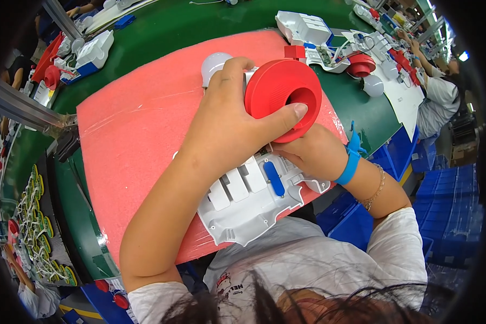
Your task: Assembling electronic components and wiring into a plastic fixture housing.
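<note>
Since the red flared part [268, 89] is held in my left hand [227, 121], thumb in its opening, a slack thumb could drop it onto the white housing [243, 217] below those fingers; remotely, I cannot tell what my right hand's [316, 154] hidden fingertips grip.

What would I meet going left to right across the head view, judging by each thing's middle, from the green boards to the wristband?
Green boards → left hand → round red part → right hand → blue wristband.
</note>
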{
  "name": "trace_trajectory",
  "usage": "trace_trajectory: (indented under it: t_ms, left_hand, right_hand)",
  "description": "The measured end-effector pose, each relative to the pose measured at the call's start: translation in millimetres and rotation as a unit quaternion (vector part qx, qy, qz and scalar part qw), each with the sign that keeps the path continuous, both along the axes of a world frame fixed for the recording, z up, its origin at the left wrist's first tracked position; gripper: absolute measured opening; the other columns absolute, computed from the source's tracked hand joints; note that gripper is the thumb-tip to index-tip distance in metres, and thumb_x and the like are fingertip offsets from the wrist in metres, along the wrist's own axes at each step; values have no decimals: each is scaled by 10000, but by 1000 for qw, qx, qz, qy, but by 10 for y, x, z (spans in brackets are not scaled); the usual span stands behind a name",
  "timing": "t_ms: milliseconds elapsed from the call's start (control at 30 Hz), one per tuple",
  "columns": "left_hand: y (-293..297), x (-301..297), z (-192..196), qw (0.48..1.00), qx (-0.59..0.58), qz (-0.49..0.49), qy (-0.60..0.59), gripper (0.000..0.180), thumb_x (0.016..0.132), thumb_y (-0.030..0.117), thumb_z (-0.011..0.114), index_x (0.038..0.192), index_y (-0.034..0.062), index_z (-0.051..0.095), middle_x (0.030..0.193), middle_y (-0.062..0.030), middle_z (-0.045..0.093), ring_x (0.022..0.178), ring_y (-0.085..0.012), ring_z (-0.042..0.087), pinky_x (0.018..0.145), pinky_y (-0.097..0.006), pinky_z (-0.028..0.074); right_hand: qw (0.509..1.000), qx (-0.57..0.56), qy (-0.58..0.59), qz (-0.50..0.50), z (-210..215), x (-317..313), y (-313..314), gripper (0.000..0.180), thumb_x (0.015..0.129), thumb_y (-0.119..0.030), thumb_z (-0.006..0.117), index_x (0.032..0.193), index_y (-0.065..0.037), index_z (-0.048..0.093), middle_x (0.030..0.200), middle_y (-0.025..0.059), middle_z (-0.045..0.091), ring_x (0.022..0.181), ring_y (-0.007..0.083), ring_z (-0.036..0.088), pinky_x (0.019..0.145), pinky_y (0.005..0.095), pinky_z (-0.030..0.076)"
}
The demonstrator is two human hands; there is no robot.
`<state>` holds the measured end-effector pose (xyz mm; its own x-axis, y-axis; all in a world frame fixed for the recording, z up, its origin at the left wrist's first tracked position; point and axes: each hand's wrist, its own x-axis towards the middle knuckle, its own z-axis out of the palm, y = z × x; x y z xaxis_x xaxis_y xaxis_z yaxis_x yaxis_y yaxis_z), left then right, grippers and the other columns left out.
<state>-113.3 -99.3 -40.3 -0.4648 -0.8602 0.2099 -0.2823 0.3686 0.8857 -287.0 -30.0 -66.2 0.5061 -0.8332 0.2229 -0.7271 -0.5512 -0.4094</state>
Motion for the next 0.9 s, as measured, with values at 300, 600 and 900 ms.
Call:
trace_trajectory:
  t_ms: [300,600,900]
  left_hand:
    - [17,-16,-9,1000,-5,4,1,779,637,412,722,1175,-35,378,1071,-223,485,978,-294,528,794,-349,460]
    - [20,-1,31,1000,-22,3,-10,692,659,320,737,1159,7,375,993,-159,531,896,-211,567,723,-298,483]
    - [12,2,20,1000,20,-1,1,760,647,402,718,1164,-37,376,1064,-216,484,959,-281,532,778,-339,460]
  right_hand:
    - [999,19,-15,-21,-11,-20,8,210,766,-132,591,970,-85,611,893,145,600,813,325,574,710,407,464]
    - [996,82,-29,-30,51,-15,-17,193,753,-128,601,935,-66,620,873,143,610,797,330,579,707,411,465]
    - [989,-13,147,23,162,-28,113,257,747,-117,559,993,-72,618,945,115,587,878,274,578,760,374,474]
